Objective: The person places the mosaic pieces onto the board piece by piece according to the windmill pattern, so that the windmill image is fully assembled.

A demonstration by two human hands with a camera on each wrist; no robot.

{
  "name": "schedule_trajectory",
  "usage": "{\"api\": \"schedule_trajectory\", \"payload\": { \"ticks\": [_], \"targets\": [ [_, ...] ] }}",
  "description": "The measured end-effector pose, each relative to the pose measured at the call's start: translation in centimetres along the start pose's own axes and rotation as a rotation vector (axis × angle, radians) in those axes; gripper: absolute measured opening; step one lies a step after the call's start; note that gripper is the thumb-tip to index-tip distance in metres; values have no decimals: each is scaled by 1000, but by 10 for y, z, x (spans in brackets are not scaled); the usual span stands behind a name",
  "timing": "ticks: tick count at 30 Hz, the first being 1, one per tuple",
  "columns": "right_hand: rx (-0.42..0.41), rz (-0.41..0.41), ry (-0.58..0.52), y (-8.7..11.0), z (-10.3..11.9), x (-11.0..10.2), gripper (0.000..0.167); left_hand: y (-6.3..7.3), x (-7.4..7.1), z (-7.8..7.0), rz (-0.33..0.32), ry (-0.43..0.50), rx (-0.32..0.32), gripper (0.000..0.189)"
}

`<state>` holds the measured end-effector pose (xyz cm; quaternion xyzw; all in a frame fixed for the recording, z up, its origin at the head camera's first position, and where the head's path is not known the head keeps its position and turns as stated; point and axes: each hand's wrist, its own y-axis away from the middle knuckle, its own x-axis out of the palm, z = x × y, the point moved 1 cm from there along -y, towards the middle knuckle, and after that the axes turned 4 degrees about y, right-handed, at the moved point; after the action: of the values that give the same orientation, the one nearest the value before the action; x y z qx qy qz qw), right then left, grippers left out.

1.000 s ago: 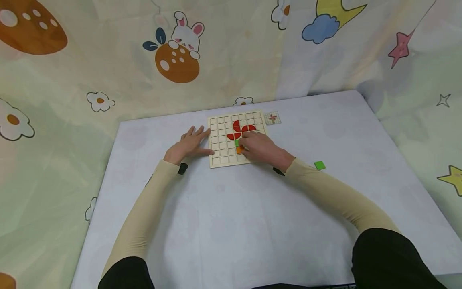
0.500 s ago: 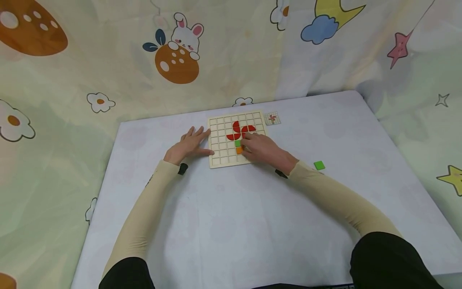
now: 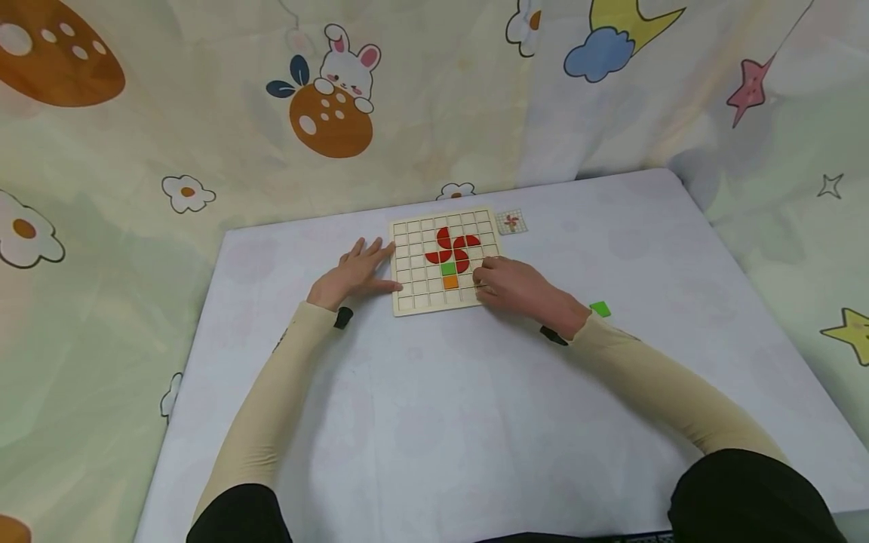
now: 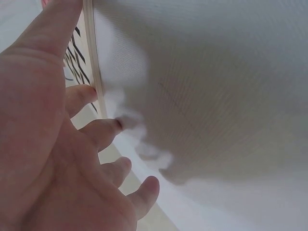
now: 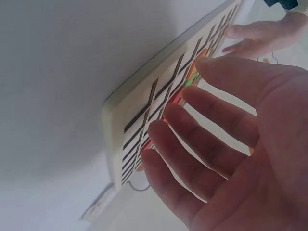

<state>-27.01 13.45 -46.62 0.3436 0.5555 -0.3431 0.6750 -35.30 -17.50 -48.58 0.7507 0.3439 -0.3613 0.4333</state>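
Observation:
A wooden grid board point(image 3: 412, 296) lies at the far middle of the table. Red rounded pieces point(image 3: 437, 257) form a pinwheel on it, with a green square tile point(image 3: 448, 268) and an orange square tile point(image 3: 451, 282) below. My left hand point(image 3: 354, 274) is spread at the board's left edge, thumb and index finger touching it. Over the board's lower right part is my right hand point(image 3: 514, 287). In the right wrist view its fingers point(image 5: 185, 159) are loosely bent, with nothing held between them and the thumb.
Beside the board's upper right corner lies a small card point(image 3: 512, 222) printted with a pinwheel pattern on a grid. A loose green tile point(image 3: 600, 309) lies on the white table point(image 3: 421, 422), close to my right wrist. A patterned cloth point(image 3: 434, 90) hangs behind the table.
My right hand has drawn back to the right, away from the pinwheel. The lower right red piece it covered now shows on the board. My left hand has stayed in place.

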Motion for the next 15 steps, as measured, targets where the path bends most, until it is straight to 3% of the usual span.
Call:
{"api": "schedule_trajectory", "payload": {
  "ticks": [15],
  "targets": [
    [29, -72, -43, 61, -29, 0, 20, -1, 2, 1, -8, 3, 1, 103]
  ]
}}
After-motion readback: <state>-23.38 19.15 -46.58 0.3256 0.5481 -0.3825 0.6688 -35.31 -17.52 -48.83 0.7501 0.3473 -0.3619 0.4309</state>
